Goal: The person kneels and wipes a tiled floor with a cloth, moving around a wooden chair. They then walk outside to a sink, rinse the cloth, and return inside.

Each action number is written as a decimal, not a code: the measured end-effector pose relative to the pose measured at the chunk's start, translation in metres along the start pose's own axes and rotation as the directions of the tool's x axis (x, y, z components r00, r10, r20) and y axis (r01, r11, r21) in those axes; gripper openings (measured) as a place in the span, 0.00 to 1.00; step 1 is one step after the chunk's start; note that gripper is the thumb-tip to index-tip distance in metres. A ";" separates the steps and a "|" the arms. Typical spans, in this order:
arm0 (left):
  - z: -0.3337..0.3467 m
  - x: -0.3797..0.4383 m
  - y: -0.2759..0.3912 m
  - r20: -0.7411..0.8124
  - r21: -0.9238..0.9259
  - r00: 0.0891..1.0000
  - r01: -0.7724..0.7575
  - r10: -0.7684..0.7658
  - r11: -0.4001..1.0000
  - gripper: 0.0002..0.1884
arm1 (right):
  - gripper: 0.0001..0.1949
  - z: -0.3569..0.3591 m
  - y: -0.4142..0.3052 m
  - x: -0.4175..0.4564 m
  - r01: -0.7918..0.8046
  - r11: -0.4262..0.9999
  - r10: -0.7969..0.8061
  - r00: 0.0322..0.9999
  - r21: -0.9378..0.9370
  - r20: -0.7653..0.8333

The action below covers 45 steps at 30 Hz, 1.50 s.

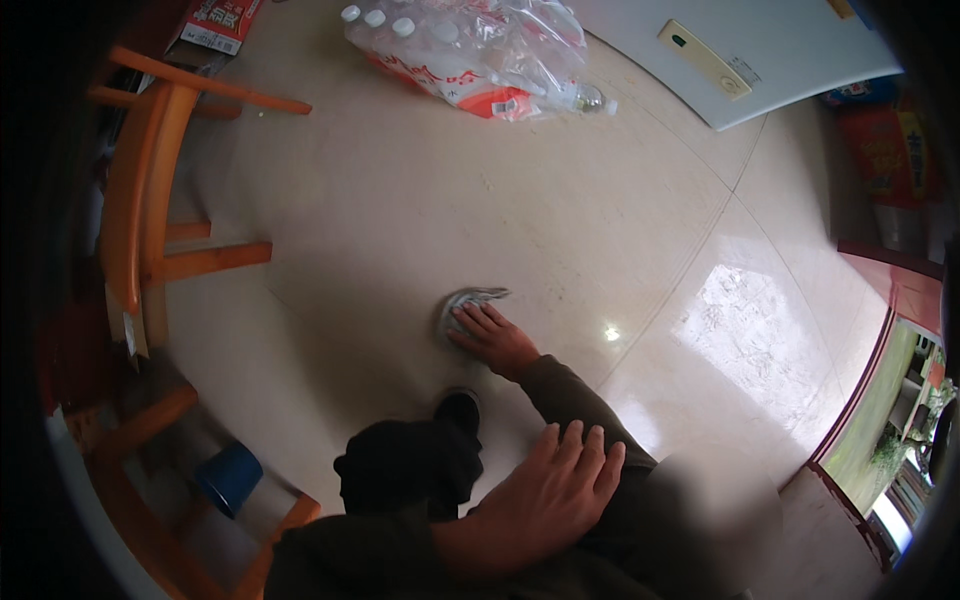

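Observation:
My right hand (495,339) presses a crumpled grey cloth (452,304) flat against the glossy tiled floor (390,195), its fingers spread on top of the cloth. My left hand (555,484) lies across my body near my right forearm, palm down over dark clothing, and nothing shows in it. Below the cloth, a black shoe (459,411) stands on the floor. Small dark specks mark the tiles to the right of the cloth.
Ahead lies a plastic-wrapped pack of bottles (465,75). A white appliance panel (652,19) stands at the upper right. Orange wooden stools (154,187) line the left side, with a blue bin (229,478) at the lower left. Red packages (889,157) sit at the right.

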<state>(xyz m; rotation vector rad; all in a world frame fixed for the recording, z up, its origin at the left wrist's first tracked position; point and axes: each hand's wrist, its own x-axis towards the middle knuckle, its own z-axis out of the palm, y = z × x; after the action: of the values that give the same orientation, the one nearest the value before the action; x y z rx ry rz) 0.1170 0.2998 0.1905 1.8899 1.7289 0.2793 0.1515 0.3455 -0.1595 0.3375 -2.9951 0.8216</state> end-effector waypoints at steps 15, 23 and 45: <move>-0.029 -0.025 -0.068 0.222 -0.181 0.975 0.034 0.007 0.983 0.30 | 0.36 -0.061 0.168 -0.146 -0.985 0.161 0.861 0.170 -0.059 -0.479; -0.001 0.065 -0.024 0.155 -0.268 0.970 -0.142 0.188 0.953 0.37 | 0.38 0.021 -0.012 -0.063 -0.662 0.738 0.673 0.706 0.130 -0.221; 0.107 0.174 0.102 0.457 -0.033 0.886 -0.076 0.082 0.997 0.36 | 0.34 -0.118 0.088 -0.597 -0.950 0.255 0.876 0.147 0.181 -0.460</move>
<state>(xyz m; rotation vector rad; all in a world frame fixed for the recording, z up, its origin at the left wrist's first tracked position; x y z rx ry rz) 0.2836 0.4385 0.1197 1.8341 1.3279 -0.1229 0.7111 0.5998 -0.1457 -1.6781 -2.3965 0.4670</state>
